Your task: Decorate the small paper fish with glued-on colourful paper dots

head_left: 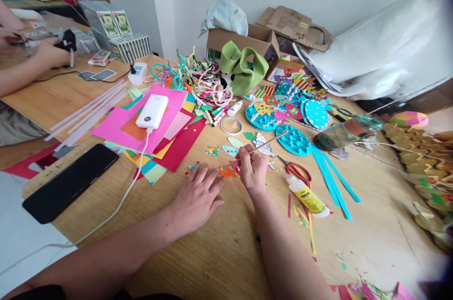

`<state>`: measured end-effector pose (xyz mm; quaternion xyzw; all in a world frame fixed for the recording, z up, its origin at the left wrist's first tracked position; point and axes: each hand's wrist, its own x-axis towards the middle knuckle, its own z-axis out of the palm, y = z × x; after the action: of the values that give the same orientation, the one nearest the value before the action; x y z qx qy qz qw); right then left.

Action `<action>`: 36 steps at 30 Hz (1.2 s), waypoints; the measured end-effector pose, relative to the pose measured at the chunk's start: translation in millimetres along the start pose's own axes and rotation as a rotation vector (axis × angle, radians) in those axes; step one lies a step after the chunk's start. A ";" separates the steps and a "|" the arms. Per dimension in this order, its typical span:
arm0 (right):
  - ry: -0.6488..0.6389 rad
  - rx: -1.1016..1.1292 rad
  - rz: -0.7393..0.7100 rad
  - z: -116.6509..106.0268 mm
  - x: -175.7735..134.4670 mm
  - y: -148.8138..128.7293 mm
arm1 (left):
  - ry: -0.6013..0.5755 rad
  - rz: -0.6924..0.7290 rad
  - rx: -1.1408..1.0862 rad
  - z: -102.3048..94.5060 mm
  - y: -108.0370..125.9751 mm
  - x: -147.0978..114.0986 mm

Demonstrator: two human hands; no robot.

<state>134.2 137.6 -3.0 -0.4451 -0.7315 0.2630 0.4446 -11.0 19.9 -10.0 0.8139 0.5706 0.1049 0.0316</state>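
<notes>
My right hand (252,168) grips a thin wooden stick (269,142); its lower tip reaches an orange paper cut-out (227,172), apparently a fish. Lying flat on the table, my left hand (198,196) has its fingers spread, with the fingertips beside the orange cut-out. Small piles of colored paper dots (213,150) sit beyond the fingers. Around them are a light blue spotted paper fish (230,150), a green paper leaf (235,142) and a roll of tape (231,125). Red-handled scissors (299,172) and a glue bottle (308,197) lie right of my right hand.
Colored paper sheets (184,144) lie under a white power bank (153,111); its cable crosses near my left arm. A black phone (71,182) rests at left. Blue paper discs (294,140) and a glass jar (348,133) stand right. Another person's hand (53,52) works far left.
</notes>
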 end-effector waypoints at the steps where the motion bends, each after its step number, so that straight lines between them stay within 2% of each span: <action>1: -0.009 -0.002 -0.011 -0.5 -0.4 -0.1 | 0.001 0.000 0.001 -0.1 0.1 0.1; 12: -0.122 -0.025 -0.057 3.8 -3.5 6.2 | -0.011 0.004 -0.009 -0.2 0.3 0.5; 36: -0.151 -0.046 -0.075 6.2 -2.9 5.5 | -0.011 0.008 -0.007 -0.8 -0.2 0.8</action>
<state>131.6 137.6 -11.5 -0.4063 -0.7848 0.2622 0.3875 -11.1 20.6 -9.1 0.8166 0.5668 0.1027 0.0371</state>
